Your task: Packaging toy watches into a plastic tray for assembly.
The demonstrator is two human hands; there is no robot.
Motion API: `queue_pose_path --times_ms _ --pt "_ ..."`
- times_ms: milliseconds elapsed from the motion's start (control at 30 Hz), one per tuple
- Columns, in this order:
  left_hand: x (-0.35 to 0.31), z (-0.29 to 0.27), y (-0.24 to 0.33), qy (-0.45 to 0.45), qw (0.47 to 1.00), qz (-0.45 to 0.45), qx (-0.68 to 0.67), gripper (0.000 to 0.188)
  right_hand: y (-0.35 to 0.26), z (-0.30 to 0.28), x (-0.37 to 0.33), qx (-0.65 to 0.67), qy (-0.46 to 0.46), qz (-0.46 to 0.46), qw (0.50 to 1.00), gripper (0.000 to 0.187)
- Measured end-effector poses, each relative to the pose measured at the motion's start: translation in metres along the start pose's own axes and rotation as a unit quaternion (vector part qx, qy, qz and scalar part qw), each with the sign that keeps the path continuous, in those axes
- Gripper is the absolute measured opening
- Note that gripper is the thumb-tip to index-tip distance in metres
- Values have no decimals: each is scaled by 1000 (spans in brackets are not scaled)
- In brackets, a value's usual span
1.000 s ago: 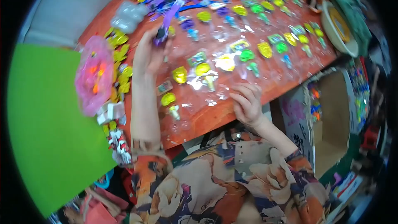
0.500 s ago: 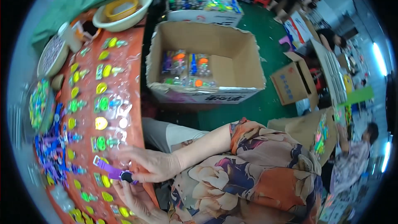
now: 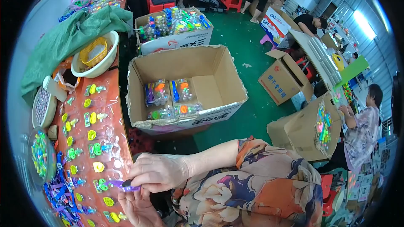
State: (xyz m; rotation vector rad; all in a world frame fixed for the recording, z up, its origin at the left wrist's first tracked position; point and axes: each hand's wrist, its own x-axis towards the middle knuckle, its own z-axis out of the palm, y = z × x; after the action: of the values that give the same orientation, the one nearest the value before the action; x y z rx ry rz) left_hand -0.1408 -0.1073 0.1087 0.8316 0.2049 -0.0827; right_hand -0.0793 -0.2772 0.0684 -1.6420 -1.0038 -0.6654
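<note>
Both hands meet over the right edge of the table around a purple toy wristwatch with a dark round face. My right hand reaches in from the right, its fingers bent and pinching the watch from above. Below it, my left hand is turned palm up, fingertips against the watch's underside; part of that grip is hidden. The purple strap points left over the table. Beside the hands lie rows of clear plastic blister shells with small yellow and green toys in and among them.
A heap of blue watch straps and tubs of small parts line the table's far left. An open carton with several packed toys stands beyond my right arm, a fuller carton behind it. People work at the right and back.
The view has tilted up, showing more of the room. My right hand has closed further over the watch, and its strap, earlier stretched out to the upper left, now shows shorter and lower.
</note>
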Motion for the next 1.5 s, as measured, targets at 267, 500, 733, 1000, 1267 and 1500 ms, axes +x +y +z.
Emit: queue_pose_path --times_ms 267,500,733,1000,1267,1500 --pt "4 -12 -13 28 996 21 85 25 -5 18 -13 227 -20 277 934 39" --pt "-1 -30 -29 110 972 87 189 21 4 28 -25 123 -74 191 971 44" --pt "-7 -16 -29 123 960 113 226 16 8 26 -12 297 -112 369 873 28" --pt "-18 -47 -32 166 976 106 95 38 23 91 -31 310 120 425 842 25" --pt "-6 -71 -29 97 974 59 -196 43 36 53 -10 545 129 452 694 27" --pt "-28 -105 -31 183 932 104 -294 20 34 82 -27 629 52 493 598 35"
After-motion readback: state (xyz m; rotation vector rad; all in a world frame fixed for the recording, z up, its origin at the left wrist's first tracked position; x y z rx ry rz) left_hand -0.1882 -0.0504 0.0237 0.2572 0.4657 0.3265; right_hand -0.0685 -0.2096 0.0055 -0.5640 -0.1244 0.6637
